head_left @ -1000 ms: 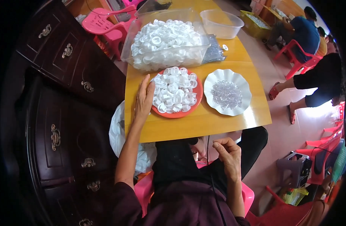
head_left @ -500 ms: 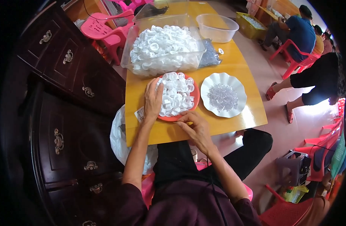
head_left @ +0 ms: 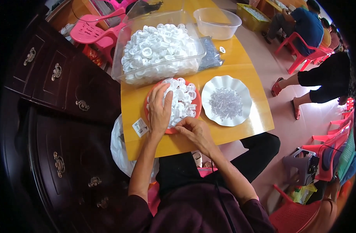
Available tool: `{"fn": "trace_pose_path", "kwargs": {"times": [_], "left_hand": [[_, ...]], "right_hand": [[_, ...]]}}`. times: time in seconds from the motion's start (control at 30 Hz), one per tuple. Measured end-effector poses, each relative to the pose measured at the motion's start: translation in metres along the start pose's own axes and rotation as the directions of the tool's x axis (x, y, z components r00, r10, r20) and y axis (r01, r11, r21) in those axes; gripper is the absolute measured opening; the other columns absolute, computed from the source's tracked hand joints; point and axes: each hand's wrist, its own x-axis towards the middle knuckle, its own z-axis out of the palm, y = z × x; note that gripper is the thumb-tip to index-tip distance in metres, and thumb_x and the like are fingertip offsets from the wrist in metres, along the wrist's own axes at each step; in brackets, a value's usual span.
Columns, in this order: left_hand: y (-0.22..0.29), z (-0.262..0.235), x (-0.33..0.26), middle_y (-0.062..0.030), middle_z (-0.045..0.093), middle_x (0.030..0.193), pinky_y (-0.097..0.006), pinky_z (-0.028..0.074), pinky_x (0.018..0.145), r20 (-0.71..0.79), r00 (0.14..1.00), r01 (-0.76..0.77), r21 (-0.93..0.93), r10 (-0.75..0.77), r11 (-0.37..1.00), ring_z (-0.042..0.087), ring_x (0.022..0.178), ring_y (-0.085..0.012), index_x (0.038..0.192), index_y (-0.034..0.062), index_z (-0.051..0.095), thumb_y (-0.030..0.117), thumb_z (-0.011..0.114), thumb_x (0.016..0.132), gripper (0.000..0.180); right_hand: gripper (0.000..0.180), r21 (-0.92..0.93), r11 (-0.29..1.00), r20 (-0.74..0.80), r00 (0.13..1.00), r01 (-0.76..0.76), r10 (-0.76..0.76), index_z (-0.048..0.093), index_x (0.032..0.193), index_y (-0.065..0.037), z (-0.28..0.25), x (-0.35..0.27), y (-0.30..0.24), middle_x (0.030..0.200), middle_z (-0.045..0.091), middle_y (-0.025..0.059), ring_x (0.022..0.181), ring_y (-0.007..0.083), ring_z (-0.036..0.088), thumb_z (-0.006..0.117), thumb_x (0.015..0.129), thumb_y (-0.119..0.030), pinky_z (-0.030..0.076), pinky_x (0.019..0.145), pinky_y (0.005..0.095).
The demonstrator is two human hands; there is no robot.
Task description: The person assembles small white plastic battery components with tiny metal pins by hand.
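A red plate (head_left: 197, 104) heaped with small white round plastic parts (head_left: 181, 94) lies on the table in front of me. My left hand (head_left: 159, 110) rests over the plate's left side, fingers stretched out across the white parts. At the near rim, my right hand (head_left: 196, 132) is closed in a pinch; whatever is between the fingertips is hidden or too small to name. To the right stands a white plate with a wavy rim (head_left: 211, 115), holding a pile of thin clear plastic pieces (head_left: 226, 103).
Behind the red plate, a clear bin (head_left: 158, 66) is full of similar white parts. Beside it are a bag of small grey pieces (head_left: 211, 53) and a clear round tub (head_left: 218, 29). A label (head_left: 140, 127) lies left. Dark drawers (head_left: 65, 101) flank the table; people sit and stand at right.
My left hand has moved further over the plate and its white parts. The right hand stays pinched at the near rim. The whole view has shifted slightly.
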Motion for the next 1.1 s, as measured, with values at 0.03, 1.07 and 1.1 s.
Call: {"fn": "trace_pose_path", "kwargs": {"times": [0.03,1.07,1.1], "left_hand": [[0.007,0.0,0.002,-0.0191,0.06,0.123,-0.043,0.04,0.102,0.014,1.0,-0.009,-0.009,0.009,1.0,0.055,0.116,-0.0355,0.121,-0.0017,0.06,0.024,0.053,0.1,0.034],[-0.023,0.003,0.039,-0.021,0.05,0.137,-0.049,0.036,0.104,0.349,0.926,-0.279,0.368,0.146,0.887,0.048,0.125,-0.0389,0.138,0.0009,0.05,0.023,0.055,0.099,0.045],[-0.021,0.011,0.041,-0.0213,0.052,0.135,-0.049,0.037,0.103,0.371,0.917,-0.281,0.327,0.151,0.902,0.049,0.124,-0.039,0.138,0.0005,0.05,0.023,0.055,0.099,0.045]], "right_hand": [[0.018,-0.002,1.0,-0.009,1.0,-0.004,0.004,0.068,0.096,-0.001,0.0,0.002,-0.002,0.082,0.068,0.0048,0.075,0.0112,0.062,0.069,0.091,-0.018,0.05,0.068,0.027],[0.021,-0.142,0.986,-0.902,0.398,0.09,-0.166,0.071,0.107,-0.011,-0.306,-0.138,-0.07,0.083,0.064,-0.0045,0.064,0.0012,0.052,0.067,0.093,-0.027,0.038,0.053,0.0168],[0.024,-0.207,0.977,-0.927,0.309,0.045,-0.211,0.071,0.109,-0.011,-0.332,-0.159,-0.079,0.083,0.064,-0.0043,0.063,0.0012,0.051,0.067,0.093,-0.028,0.038,0.053,0.0167]]}}
